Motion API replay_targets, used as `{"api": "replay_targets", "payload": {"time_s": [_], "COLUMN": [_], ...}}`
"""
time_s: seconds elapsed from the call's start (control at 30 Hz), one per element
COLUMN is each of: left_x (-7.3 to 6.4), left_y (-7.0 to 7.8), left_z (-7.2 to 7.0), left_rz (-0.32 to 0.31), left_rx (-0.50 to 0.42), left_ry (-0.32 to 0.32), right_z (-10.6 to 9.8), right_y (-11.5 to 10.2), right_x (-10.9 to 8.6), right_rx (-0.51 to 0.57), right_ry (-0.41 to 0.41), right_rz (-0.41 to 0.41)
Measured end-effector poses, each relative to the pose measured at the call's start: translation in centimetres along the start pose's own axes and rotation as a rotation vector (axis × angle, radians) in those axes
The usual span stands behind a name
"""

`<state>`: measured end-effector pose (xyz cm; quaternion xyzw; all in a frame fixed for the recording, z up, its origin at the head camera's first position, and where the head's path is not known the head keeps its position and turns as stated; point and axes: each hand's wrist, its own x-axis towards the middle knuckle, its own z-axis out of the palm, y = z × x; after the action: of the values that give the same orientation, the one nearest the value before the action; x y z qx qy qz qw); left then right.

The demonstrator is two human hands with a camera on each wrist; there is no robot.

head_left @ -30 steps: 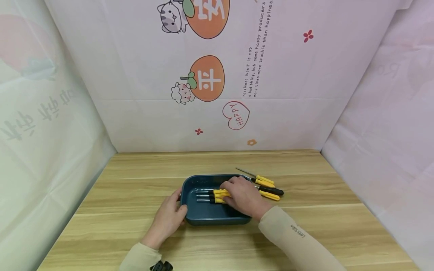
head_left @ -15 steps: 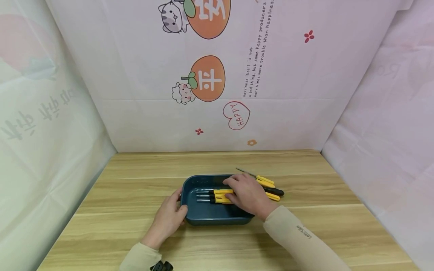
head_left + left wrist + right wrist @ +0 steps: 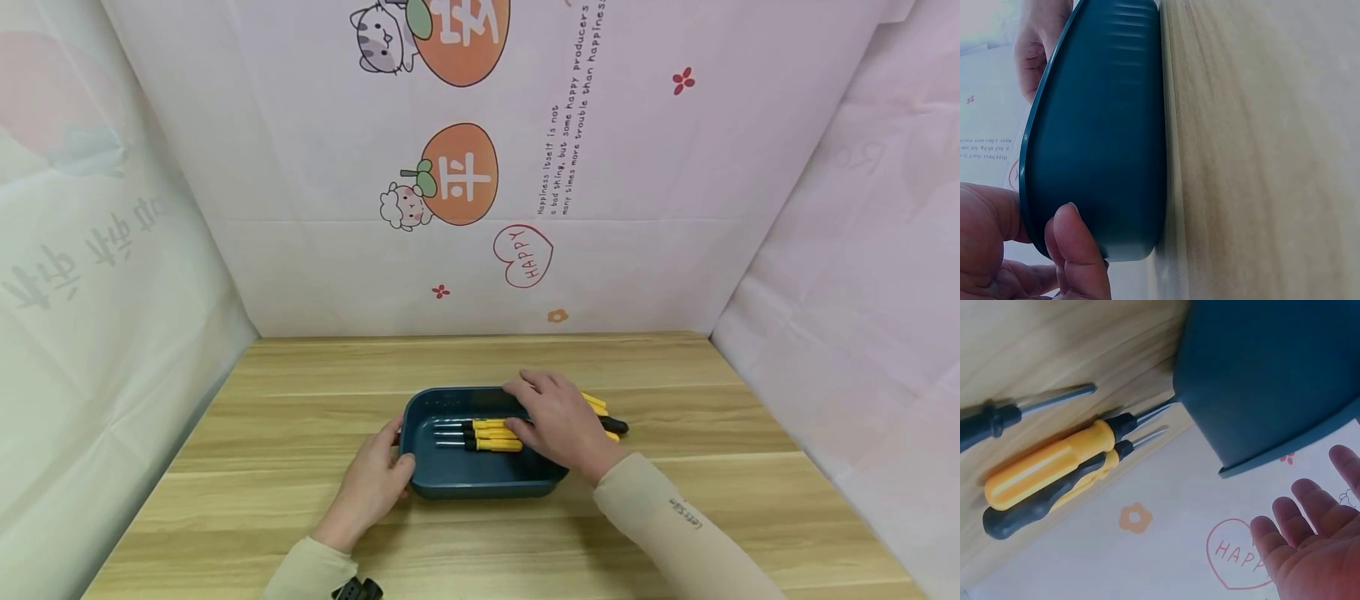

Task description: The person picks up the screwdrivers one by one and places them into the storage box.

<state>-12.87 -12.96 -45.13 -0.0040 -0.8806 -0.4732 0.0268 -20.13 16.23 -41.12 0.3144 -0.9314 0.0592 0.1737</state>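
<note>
A dark blue rectangular tray (image 3: 487,484) sits on the table, with several yellow-handled screwdrivers (image 3: 498,445) lying side by side inside it, shafts to the left. My left hand (image 3: 371,483) holds the tray's left end; its thumb and fingers meet the wall and rim in the left wrist view. Over the tray's right end, my right hand (image 3: 562,421) has its fingers extended and apart. In the right wrist view that hand (image 3: 1316,544) is empty and off the tray wall (image 3: 1272,375). It partly hides the screwdrivers and the tray's right side in the head view.
Right of the tray lie loose screwdrivers: a thick yellow-handled one (image 3: 1047,465), a black-handled one (image 3: 1022,519) and another dark-handled one (image 3: 982,428). Printed white sheeting (image 3: 337,267) walls the back and both sides of the wooden table (image 3: 300,392).
My right hand has let go of the yellow-handled screwdrivers in the tray and drawn back up and to the right. The left hand and tray have stayed put.
</note>
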Motion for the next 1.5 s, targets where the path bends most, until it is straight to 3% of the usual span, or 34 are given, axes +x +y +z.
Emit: {"api": "replay_targets", "payload": {"time_s": [1.5], "left_x": [0.1], "left_y": [-0.1], "left_z": [-0.1], "left_rz": [0.001], "left_rx": [0.010], "left_ry": [-0.007], "right_z": [-0.8], "right_y": [7.0], "right_x": [-0.6], "right_rx": [0.008], "right_ry": [-0.147], "right_rz": [0.324]}}
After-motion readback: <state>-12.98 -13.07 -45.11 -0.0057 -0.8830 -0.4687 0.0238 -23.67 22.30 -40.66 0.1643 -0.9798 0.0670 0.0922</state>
